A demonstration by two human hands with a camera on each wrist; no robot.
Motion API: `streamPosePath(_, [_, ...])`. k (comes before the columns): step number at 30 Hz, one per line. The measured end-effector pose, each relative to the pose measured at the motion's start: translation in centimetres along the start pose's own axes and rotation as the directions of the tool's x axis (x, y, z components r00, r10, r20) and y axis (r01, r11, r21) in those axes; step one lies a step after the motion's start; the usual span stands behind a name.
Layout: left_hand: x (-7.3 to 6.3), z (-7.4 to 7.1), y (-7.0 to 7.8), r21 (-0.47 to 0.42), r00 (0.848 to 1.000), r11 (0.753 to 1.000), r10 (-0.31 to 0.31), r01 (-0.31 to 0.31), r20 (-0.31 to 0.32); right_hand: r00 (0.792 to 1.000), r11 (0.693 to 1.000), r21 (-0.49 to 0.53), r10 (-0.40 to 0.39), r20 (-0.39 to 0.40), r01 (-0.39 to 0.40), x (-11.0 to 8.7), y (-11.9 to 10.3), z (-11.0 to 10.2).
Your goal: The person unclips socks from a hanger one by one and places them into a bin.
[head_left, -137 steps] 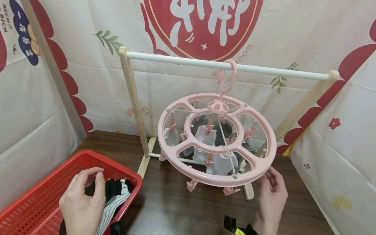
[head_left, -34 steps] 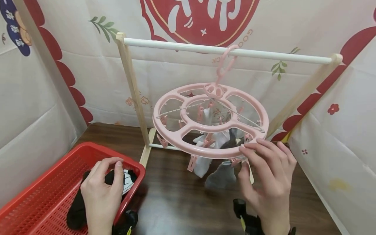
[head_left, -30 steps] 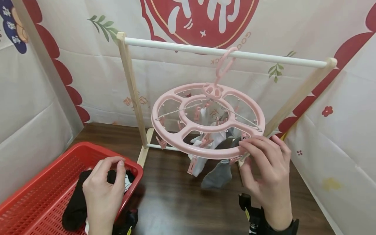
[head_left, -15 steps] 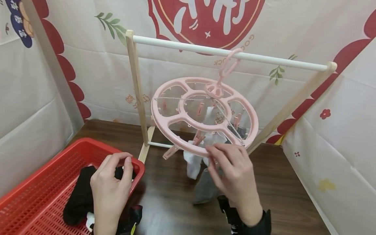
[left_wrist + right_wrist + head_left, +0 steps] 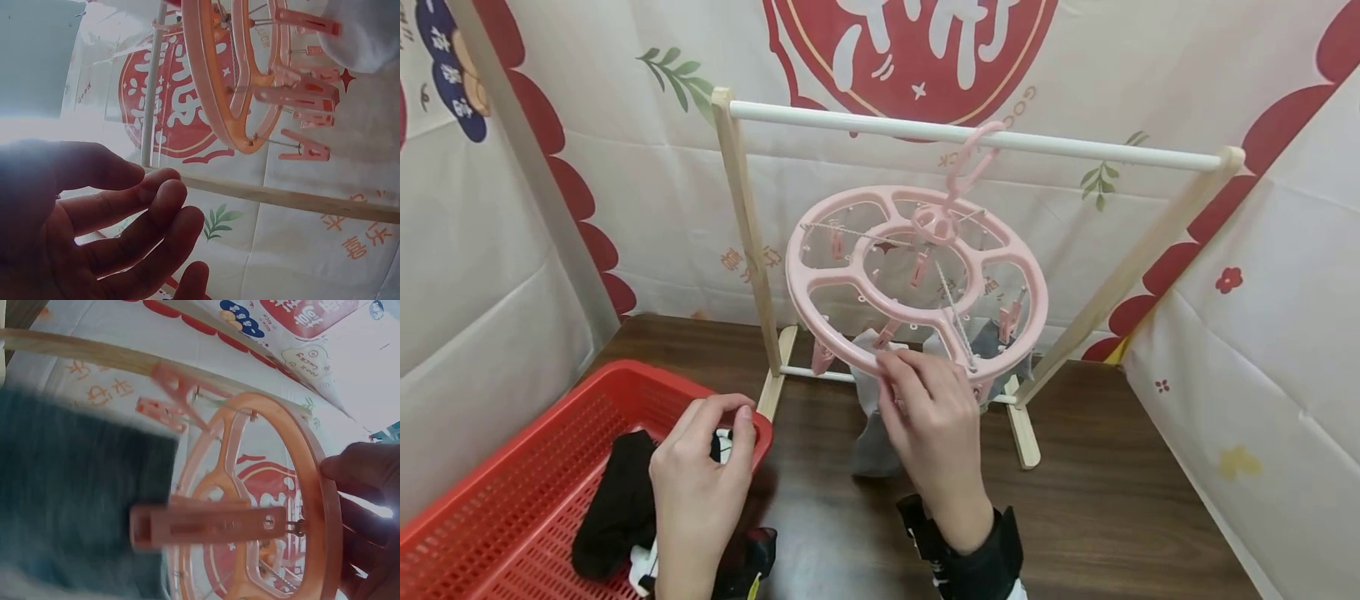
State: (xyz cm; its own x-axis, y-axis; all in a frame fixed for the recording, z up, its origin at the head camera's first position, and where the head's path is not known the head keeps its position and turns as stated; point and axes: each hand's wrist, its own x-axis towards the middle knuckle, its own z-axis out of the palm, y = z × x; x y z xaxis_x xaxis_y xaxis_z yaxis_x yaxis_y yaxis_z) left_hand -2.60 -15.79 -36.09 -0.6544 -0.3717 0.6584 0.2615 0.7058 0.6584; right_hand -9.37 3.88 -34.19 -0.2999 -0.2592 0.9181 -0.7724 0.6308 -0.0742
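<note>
Right hand [image 5: 938, 425] pinches the pink hanger's rim [image 5: 812, 320]; left hand [image 5: 702, 475] hovers, fingers loosely curled.

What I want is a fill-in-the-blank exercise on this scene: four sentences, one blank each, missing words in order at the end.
1. The pink hanger hangs by its hook from a bar coloured ____.
2. The basket near the wooden stand is coloured ____.
3. The right hand grips the hanger's ____ ring, not the inner one.
4. The left hand holds ____.

Missing words: white; red; outer; nothing.
</note>
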Motion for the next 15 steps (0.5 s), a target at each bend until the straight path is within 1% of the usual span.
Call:
streamPosePath(3, [-0.2, 0.6, 0.2, 0.01, 1.0, 1.0, 0.016, -0.017, 0.015, 1.0, 1.0, 0.026, 0.008, -0.011, -0.008, -0.1, -0.2, 0.6])
streamPosePath(7, [-0.5, 1.6, 0.6, 0.002, 0.997, 0.998, 0.061, -0.061, 0.049, 0.999, 0.998, 0.067, 0.015, -0.031, -0.013, -0.4, -0.5, 1.0])
streamPosePath(10, [-0.6, 2.7, 0.7, -0.004, 0.988, 0.992, 0.125, -0.125, 0.085, 0.999, 0.996, 0.085, 0.016, -0.045, -0.012, -0.6, -0.6, 1.1])
streamPosePath(12, [-0.7, 3.5, 0.6, 0.006, 0.976, 0.984, 0.176, -0.179, 0.131, 0.999, 0.995, 0.096, 0.009, -0.053, -0.004, -0.7, -0.6, 1.1])
streamPosePath(13, [-0.8, 3.9, 0.5, 0.015, 0.966, 0.979, 0.198, -0.203, 0.167, 0.998, 0.995, 0.103, 0.005, -0.057, 0.001, -0.7, -0.6, 1.1])
streamPosePath(15, [-1.0, 5.0, 0.4, 0.02, 0.939, 0.969, 0.234, -0.247, 0.251, 0.998, 0.993, 0.121, -0.003, -0.066, 0.011, -0.7, -0.6, 1.0])
